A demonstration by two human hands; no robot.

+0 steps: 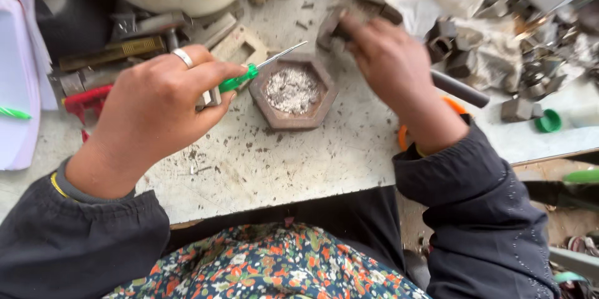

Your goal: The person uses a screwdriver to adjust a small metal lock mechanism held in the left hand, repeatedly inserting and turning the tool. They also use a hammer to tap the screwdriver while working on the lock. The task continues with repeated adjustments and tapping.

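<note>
A: What does the left hand [153,102] hold?

B: A green-handled screwdriver [259,68], fingers closed around it, with a small metal piece tucked under the thumb. The shaft points up-right, over the rim of the hexagonal dish [293,92] of grey powder.

A: And the right hand [390,62]?

B: It is pinched on a small grey metal block [329,32], just beyond the dish on the worn worktable [299,161].

A: Anything close by?

B: A dark rod [460,89] lies under the right wrist; metal scraps [518,55] pile up to the right.
</note>
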